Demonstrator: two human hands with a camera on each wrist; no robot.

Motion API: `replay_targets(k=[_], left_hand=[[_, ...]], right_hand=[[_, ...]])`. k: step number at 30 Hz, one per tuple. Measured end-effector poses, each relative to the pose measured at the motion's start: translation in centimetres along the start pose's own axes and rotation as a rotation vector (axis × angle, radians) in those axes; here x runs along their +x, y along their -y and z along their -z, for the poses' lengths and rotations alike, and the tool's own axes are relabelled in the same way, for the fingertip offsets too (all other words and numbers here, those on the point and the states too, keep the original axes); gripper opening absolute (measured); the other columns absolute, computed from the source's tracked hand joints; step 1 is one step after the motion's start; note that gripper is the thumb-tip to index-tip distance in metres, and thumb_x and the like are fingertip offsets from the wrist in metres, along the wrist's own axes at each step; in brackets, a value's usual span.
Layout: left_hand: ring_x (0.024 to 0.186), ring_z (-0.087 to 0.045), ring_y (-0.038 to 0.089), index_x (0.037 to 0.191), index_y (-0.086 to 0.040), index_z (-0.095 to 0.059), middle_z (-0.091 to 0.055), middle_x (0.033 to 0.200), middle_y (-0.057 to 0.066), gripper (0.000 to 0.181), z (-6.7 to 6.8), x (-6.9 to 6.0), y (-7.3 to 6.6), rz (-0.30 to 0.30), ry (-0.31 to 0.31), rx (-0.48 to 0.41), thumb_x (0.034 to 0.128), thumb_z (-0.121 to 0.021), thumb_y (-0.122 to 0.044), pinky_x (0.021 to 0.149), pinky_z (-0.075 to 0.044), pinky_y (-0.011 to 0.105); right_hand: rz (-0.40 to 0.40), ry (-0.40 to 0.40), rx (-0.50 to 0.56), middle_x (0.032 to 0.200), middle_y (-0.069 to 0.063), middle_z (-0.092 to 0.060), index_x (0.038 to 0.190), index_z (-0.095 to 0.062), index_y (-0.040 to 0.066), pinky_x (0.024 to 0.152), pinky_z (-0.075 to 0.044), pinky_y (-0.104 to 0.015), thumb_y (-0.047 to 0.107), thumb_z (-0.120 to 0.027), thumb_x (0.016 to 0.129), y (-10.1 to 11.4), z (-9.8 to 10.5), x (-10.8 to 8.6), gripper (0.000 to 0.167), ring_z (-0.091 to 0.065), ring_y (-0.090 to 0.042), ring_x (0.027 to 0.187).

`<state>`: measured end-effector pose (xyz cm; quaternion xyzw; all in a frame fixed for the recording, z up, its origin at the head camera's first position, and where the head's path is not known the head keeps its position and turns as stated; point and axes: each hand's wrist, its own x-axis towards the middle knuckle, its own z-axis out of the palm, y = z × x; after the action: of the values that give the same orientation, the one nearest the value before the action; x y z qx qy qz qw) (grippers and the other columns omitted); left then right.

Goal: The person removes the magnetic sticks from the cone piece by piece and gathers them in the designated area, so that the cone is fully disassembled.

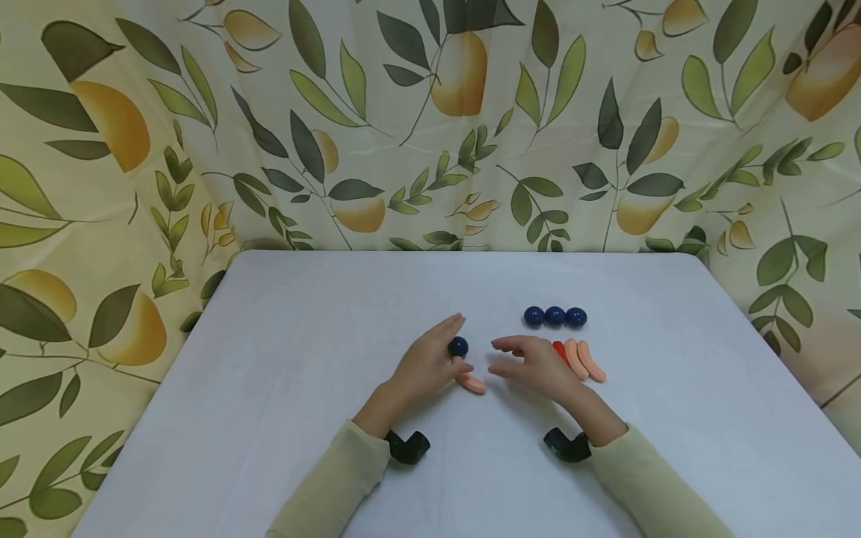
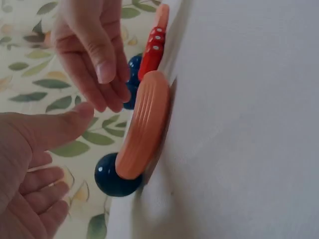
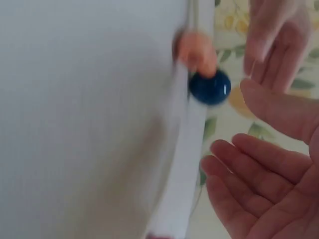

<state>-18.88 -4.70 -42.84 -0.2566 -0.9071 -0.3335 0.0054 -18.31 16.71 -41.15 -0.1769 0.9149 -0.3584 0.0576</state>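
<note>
In the head view my left hand (image 1: 427, 362) hovers by a dark blue ball (image 1: 458, 347) and a curved salmon-orange piece (image 1: 472, 385). The left wrist view shows ridges along that orange piece (image 2: 144, 124), with the blue ball (image 2: 117, 177) at its end. Fingers and thumb of this hand are spread apart, nothing between them. Across a small gap, my right hand (image 1: 534, 366) has its fingers loosely extended and holds nothing. Beside it lie a red piece (image 1: 560, 350), white-dotted in the left wrist view, partly hidden, and two orange curved pieces (image 1: 584, 360).
Three dark blue balls (image 1: 554, 317) stand in a row behind the right hand. White cloth covers the table (image 1: 303, 314). A leaf-and-fruit patterned curtain (image 1: 417, 149) hangs behind it. Black devices (image 1: 409, 448) are strapped at both wrists.
</note>
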Motion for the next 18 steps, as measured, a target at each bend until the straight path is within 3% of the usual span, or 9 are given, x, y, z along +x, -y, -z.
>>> replay_targets(k=[4,12,15,18], left_hand=[[0.134,-0.024,0.019,0.144,-0.004,-0.026,-0.027,0.147,0.008,0.083,-0.2,0.3,0.7,0.097,0.036,-0.109,0.0802,-0.072,-0.032,0.105,-0.024,0.034],[0.134,-0.023,0.019,0.145,-0.008,-0.026,-0.028,0.147,0.007,0.082,-1.3,0.3,2.4,0.145,0.064,-0.287,0.0812,-0.069,-0.038,0.105,-0.022,0.035],[0.133,-0.026,0.019,0.144,-0.009,-0.03,-0.031,0.145,0.007,0.071,-1.6,0.2,2.8,0.131,0.034,-0.319,0.0866,-0.063,-0.034,0.105,-0.023,0.035],[0.13,-0.032,0.021,0.139,-0.005,-0.038,-0.039,0.141,0.01,0.054,-1.8,0.0,3.1,0.077,-0.015,-0.341,0.0926,-0.056,-0.025,0.104,-0.026,0.036]], right_hand=[[-0.013,0.064,0.008,0.108,-0.011,-0.064,0.113,-0.064,0.001,0.083,-0.046,-0.044,0.026,-0.075,0.077,0.8,-1.0,-0.2,0.046,-0.057,-0.03,0.099],[-0.004,0.132,0.001,0.106,-0.007,-0.065,0.111,-0.066,0.002,0.084,-0.046,-0.043,0.018,-0.075,0.077,1.5,-2.6,-0.5,0.038,-0.057,-0.026,0.099],[0.018,0.132,-0.01,0.102,-0.005,-0.066,0.108,-0.067,0.002,0.084,-0.046,-0.042,0.014,-0.074,0.078,1.5,-2.8,-0.5,0.033,-0.058,-0.024,0.097],[0.034,0.13,-0.014,0.098,-0.002,-0.066,0.105,-0.068,0.003,0.084,-0.046,-0.041,0.012,-0.072,0.079,1.6,-3.0,-0.5,0.028,-0.059,-0.022,0.094]])
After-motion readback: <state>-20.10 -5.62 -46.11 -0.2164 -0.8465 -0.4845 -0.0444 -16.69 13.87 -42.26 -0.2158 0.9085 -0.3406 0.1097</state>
